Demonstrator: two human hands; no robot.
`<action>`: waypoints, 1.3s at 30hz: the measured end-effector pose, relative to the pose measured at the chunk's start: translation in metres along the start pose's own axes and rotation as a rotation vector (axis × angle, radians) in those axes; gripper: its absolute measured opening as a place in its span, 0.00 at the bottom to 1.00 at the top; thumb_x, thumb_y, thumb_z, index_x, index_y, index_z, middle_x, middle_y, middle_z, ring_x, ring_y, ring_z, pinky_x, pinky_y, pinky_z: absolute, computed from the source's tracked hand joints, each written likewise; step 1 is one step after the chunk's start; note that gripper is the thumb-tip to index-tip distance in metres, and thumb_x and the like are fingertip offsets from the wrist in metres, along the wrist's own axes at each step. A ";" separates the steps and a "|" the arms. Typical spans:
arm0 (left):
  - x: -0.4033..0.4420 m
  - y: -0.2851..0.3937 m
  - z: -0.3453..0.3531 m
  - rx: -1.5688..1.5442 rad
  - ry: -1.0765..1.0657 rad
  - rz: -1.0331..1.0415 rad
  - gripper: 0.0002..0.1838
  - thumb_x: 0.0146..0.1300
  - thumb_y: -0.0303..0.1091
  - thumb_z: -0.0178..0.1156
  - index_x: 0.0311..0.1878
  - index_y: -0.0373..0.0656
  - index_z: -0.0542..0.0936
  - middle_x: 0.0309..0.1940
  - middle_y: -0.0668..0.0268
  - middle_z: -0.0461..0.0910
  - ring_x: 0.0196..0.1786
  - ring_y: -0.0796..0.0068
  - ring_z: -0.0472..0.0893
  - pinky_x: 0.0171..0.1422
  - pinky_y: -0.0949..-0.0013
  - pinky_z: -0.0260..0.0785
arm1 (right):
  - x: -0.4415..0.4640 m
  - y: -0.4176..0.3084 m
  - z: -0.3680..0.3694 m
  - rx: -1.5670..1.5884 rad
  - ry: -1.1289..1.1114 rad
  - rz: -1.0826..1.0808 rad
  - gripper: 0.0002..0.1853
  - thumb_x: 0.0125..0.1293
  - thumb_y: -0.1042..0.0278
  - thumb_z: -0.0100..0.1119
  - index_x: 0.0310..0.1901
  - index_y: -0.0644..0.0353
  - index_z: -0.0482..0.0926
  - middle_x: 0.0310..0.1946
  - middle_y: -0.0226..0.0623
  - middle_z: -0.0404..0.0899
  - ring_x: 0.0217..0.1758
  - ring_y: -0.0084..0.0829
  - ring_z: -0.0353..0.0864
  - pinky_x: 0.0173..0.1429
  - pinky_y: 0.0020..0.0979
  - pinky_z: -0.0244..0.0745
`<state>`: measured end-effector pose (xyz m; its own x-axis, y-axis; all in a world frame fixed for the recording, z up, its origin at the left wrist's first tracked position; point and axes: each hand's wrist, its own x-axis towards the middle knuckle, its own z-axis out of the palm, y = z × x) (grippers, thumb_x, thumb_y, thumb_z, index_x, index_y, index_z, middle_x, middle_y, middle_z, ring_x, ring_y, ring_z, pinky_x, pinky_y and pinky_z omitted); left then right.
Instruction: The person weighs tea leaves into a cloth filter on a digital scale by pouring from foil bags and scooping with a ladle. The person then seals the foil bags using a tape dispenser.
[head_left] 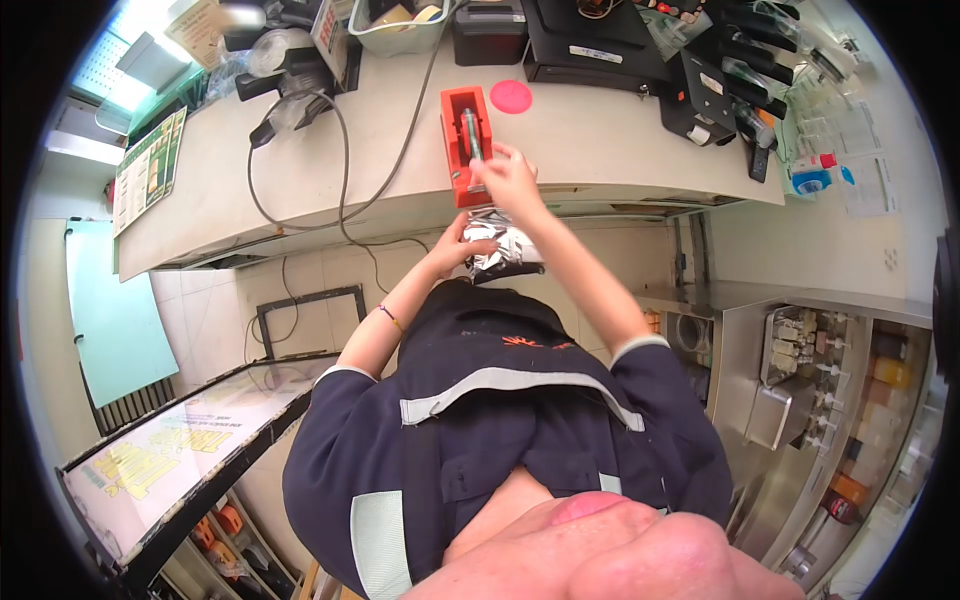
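Observation:
An orange-red box-shaped holder (450, 125) stands at the counter's front edge, with a green-and-silver rod or roll (471, 128) inside it. My right hand (508, 182) is at the near end of this holder, its thumb and fingers pinched together; what lies between them is too small to name. Just below the counter edge, a crinkled silver foil-like package (495, 245) is in my left hand (463, 247), whose fingers wrap round its left side. The package rests close against my apron.
A pink disc (511, 97) lies right of the holder. Behind are a black box (595, 45), a grey bin (400, 35) and a small black device (697, 100). Cables (345, 150) loop over the counter (620, 140) on the left. Steel units (745, 310) stand at right.

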<state>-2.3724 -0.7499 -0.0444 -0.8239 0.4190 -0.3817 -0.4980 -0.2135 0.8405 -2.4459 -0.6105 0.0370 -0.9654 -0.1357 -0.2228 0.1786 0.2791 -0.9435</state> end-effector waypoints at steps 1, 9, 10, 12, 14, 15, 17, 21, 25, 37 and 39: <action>0.008 -0.005 -0.005 -0.041 0.037 -0.009 0.36 0.52 0.24 0.68 0.63 0.41 0.62 0.48 0.62 0.78 0.48 0.74 0.81 0.51 0.69 0.74 | -0.048 -0.018 -0.012 -0.118 -0.080 -0.177 0.08 0.58 0.62 0.64 0.31 0.57 0.85 0.53 0.42 0.72 0.61 0.40 0.64 0.62 0.39 0.61; -0.001 0.016 0.007 -0.245 -0.199 0.095 0.41 0.54 0.18 0.64 0.68 0.47 0.56 0.49 0.63 0.75 0.49 0.74 0.80 0.51 0.70 0.74 | -0.200 0.107 -0.074 -0.430 -0.154 -0.309 0.07 0.55 0.61 0.69 0.25 0.52 0.86 0.64 0.33 0.67 0.61 0.35 0.65 0.62 0.36 0.59; -0.005 0.016 0.009 -0.267 -0.163 0.090 0.40 0.52 0.18 0.66 0.66 0.47 0.58 0.49 0.64 0.75 0.48 0.75 0.80 0.50 0.71 0.74 | -0.195 0.129 -0.073 -0.348 -0.043 -0.316 0.07 0.54 0.61 0.70 0.24 0.52 0.86 0.65 0.32 0.67 0.62 0.36 0.64 0.62 0.37 0.58; -0.015 0.010 0.001 -0.009 -0.168 0.188 0.39 0.51 0.20 0.67 0.65 0.47 0.60 0.52 0.63 0.74 0.51 0.74 0.78 0.53 0.71 0.72 | -0.162 0.161 -0.073 -0.176 0.182 -0.336 0.07 0.51 0.60 0.72 0.23 0.52 0.85 0.67 0.30 0.66 0.63 0.38 0.63 0.63 0.38 0.55; -0.031 0.026 0.015 0.129 -0.274 0.331 0.34 0.50 0.24 0.70 0.60 0.45 0.65 0.58 0.62 0.71 0.60 0.71 0.72 0.61 0.67 0.67 | -0.109 0.195 -0.102 -0.459 0.158 -0.454 0.06 0.47 0.59 0.72 0.24 0.48 0.86 0.65 0.28 0.68 0.62 0.41 0.63 0.64 0.40 0.53; -0.031 0.025 0.016 0.330 -0.373 0.439 0.31 0.50 0.26 0.71 0.58 0.45 0.69 0.62 0.61 0.67 0.66 0.67 0.66 0.67 0.64 0.62 | -0.092 0.164 -0.106 -0.658 0.130 -0.578 0.04 0.48 0.59 0.70 0.28 0.43 0.86 0.61 0.26 0.71 0.60 0.37 0.66 0.62 0.42 0.53; -0.041 0.020 0.018 0.491 -0.433 0.392 0.27 0.49 0.26 0.71 0.53 0.44 0.72 0.66 0.53 0.64 0.69 0.58 0.64 0.71 0.58 0.56 | -0.055 0.108 -0.109 -0.863 0.038 -0.785 0.09 0.50 0.59 0.68 0.35 0.36 0.85 0.51 0.22 0.78 0.53 0.30 0.71 0.58 0.44 0.53; -0.061 0.002 0.015 0.480 -0.383 0.438 0.28 0.50 0.29 0.71 0.56 0.46 0.73 0.63 0.57 0.64 0.67 0.61 0.66 0.67 0.62 0.61 | -0.025 -0.001 -0.084 -0.584 0.256 -0.856 0.05 0.53 0.59 0.69 0.33 0.42 0.85 0.45 0.24 0.81 0.49 0.26 0.74 0.55 0.38 0.57; -0.070 0.012 0.018 0.532 -0.310 0.405 0.28 0.50 0.29 0.70 0.56 0.47 0.73 0.64 0.58 0.64 0.66 0.60 0.66 0.67 0.60 0.62 | -0.031 0.010 -0.051 -0.036 -0.234 0.010 0.11 0.61 0.53 0.65 0.38 0.50 0.85 0.44 0.25 0.81 0.42 0.22 0.75 0.46 0.29 0.63; -0.049 -0.051 -0.047 0.808 -0.150 0.319 0.31 0.48 0.29 0.69 0.59 0.52 0.74 0.63 0.57 0.65 0.64 0.57 0.69 0.64 0.59 0.67 | 0.014 0.142 0.010 -0.475 -0.340 -0.338 0.16 0.62 0.55 0.64 0.34 0.62 0.86 0.25 0.28 0.83 0.28 0.20 0.76 0.35 0.29 0.71; -0.047 -0.043 -0.044 0.881 -0.243 0.185 0.31 0.47 0.28 0.69 0.58 0.55 0.74 0.63 0.58 0.65 0.63 0.57 0.70 0.63 0.59 0.69 | 0.011 0.203 0.019 -0.540 -0.434 -0.321 0.14 0.60 0.59 0.65 0.32 0.63 0.86 0.23 0.28 0.82 0.28 0.20 0.76 0.34 0.28 0.72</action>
<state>-2.3244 -0.7990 -0.0798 -0.7406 0.6400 -0.2049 0.1027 0.4091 0.9067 -2.4166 -0.5731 -0.1616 -0.7726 -0.6194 -0.1396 -0.3242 0.5740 -0.7520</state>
